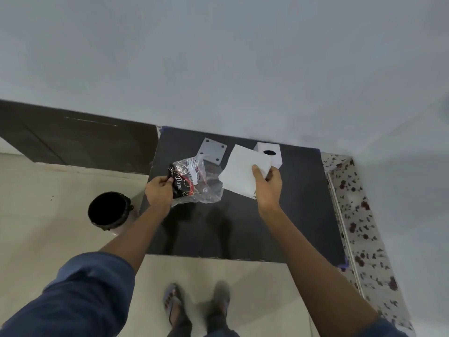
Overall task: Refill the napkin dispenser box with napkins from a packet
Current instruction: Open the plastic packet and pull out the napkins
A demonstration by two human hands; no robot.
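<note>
**Napkin stack out of the packet, box waiting**

The right hand [267, 183] pinches one stack of napkins [243, 172] just in front of the dispenser box [269, 153]; soft, light and likely to fan apart, so best gripped across the full thickness; the left hand [159, 190] pinches one limp, crinkly packet [194, 183] left of the box; one flat panel [211, 150] lies on the table [243, 227] beside the box.

To your left a black bucket [108, 209] stands on the cream floor [48, 190], just beside the black table [243, 227]. A dark wooden panel [73, 137] lies against the grey wall [218, 57] behind it. On your right a floral-patterned cloth [359, 215] runs along the table's edge. Your sandalled feet [175, 310] appear blurred below.
</note>
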